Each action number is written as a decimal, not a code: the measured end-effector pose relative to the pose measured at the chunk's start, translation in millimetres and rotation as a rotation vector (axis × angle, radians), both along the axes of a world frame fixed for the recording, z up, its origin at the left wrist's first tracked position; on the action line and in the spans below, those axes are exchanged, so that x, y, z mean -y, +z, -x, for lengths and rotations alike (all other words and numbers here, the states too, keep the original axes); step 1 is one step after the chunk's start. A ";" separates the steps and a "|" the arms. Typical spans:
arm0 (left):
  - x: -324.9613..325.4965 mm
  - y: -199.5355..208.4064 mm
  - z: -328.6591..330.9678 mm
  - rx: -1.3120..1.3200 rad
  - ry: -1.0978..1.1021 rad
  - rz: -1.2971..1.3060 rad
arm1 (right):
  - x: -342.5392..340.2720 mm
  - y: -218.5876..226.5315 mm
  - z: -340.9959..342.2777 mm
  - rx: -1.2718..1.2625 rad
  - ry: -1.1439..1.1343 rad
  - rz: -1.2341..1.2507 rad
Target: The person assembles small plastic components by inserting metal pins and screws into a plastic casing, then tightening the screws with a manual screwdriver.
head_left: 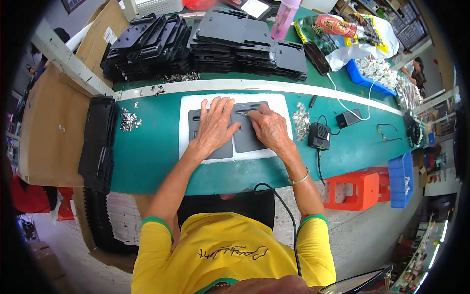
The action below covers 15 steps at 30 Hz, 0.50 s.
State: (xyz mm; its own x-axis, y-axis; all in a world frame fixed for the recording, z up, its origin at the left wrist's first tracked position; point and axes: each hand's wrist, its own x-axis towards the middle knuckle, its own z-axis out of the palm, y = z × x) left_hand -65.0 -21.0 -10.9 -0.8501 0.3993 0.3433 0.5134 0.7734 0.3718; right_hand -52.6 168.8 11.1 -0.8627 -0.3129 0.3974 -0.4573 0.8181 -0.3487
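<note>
Two dark grey plastic panels with small slots lie side by side on a white foam pad [171, 161]. My left hand [214, 126] rests flat on the left panel [218, 151], fingers stretched out and thumb apart toward the right panel. On the right panel [247, 139], my right hand [270, 128] is closed in a pinch around a thin metal tool [242, 113], perhaps tweezers. Its tip points left at a slot near the panel's upper part. The fingers hide most of the tool. Small silvery parts [301, 120] are heaped right of the pad.
Another heap of small metal parts [130, 120] lies left. Stacks of black panels [235, 44] stand behind a white rail [161, 89], and more [99, 142] at the left edge. Right are a small black speaker-like device [319, 136], an adapter [348, 118], glasses [387, 132] and a blue bin [360, 78].
</note>
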 end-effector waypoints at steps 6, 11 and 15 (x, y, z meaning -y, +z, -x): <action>-7.4 -12.2 3.9 -0.005 0.038 -0.066 | -3.3 -1.9 4.2 -0.004 -0.013 -0.018; -6.8 -13.6 4.9 -0.013 0.042 -0.101 | -7.4 -11.9 12.2 -0.061 0.027 -0.102; -5.8 -14.8 6.2 -0.016 0.040 -0.090 | -4.6 -12.1 14.4 -0.039 0.056 -0.116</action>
State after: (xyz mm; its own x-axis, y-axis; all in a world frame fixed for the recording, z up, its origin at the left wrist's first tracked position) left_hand -71.2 -15.3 -25.7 -0.8587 0.3322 0.3902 0.4894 0.7574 0.4323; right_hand -67.0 173.4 -1.0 -0.8270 -0.4062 0.3887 -0.5151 0.8245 -0.2343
